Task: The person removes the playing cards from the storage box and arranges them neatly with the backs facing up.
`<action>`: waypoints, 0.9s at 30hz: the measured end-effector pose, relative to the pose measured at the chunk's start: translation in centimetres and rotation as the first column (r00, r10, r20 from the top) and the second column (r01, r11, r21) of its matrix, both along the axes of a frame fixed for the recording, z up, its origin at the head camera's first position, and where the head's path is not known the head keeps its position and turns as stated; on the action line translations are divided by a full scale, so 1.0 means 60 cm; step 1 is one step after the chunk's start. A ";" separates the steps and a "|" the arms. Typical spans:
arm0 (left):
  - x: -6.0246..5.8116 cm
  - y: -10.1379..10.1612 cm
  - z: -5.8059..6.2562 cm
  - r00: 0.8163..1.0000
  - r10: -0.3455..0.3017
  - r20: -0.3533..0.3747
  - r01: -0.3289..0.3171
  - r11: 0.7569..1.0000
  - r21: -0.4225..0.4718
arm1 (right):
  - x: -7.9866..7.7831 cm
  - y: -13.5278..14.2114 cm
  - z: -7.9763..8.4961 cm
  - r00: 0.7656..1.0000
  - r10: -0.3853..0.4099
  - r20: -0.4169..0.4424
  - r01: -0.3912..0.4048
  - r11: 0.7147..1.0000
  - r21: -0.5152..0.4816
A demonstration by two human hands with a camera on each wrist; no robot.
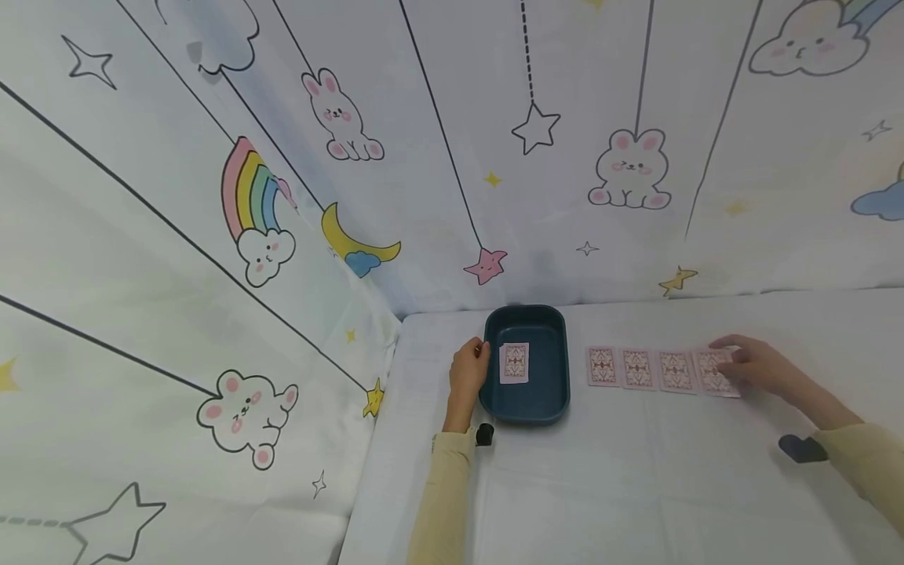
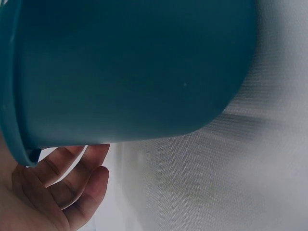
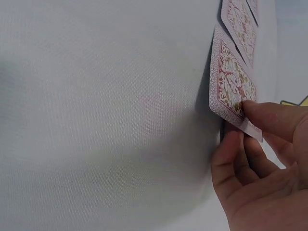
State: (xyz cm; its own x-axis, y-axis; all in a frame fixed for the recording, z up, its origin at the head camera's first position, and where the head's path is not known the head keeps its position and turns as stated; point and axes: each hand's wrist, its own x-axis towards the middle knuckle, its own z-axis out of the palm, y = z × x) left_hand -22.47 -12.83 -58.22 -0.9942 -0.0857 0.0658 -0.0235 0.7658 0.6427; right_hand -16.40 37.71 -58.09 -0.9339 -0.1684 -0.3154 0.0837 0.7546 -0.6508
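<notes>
At the left side of a dark teal tray (image 1: 526, 412), my left hand (image 1: 469, 367) holds the rim. In the left wrist view its fingers (image 2: 90, 185) lie beneath the rim against the outer wall, with the thumb hidden. A playing card (image 1: 515, 372) lies face down inside the tray. My right hand (image 1: 759, 365) pinches the rightmost playing card (image 3: 231, 86) of a row, thumb on its patterned back and fingers underneath. That card's held end is raised off the table in the right wrist view.
Three more face-down playing cards, the nearest to the tray being a card (image 1: 602, 366), continue the row leftward. The white-covered table (image 1: 600, 494) meets a patterned cloth wall (image 1: 452, 173) behind, and another cloth (image 1: 176, 329) hangs at the left.
</notes>
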 end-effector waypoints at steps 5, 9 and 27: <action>0.000 0.000 0.001 1.000 0.003 -0.004 -0.003 1.000 -0.001 | -0.002 -0.007 -0.005 0.999 0.000 -0.044 0.003 0.998 0.056; 0.000 -0.001 0.001 1.000 0.005 0.005 -0.004 1.000 -0.009 | -0.004 -0.009 -0.014 0.994 0.013 -0.106 -0.003 0.995 0.100; 0.001 -0.001 0.003 1.000 -0.002 0.009 0.003 1.000 -0.018 | 0.000 -0.017 -0.020 0.985 -0.006 -0.171 0.028 0.991 0.129</action>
State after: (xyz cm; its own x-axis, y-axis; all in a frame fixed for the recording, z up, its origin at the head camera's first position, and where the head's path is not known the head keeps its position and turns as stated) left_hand -22.39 -12.87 -58.06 -0.9949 -0.0820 0.0586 -0.0270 0.7770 0.6289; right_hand -16.42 36.69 -59.30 -0.9781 -0.1199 -0.1701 -0.0062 0.8337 -0.5523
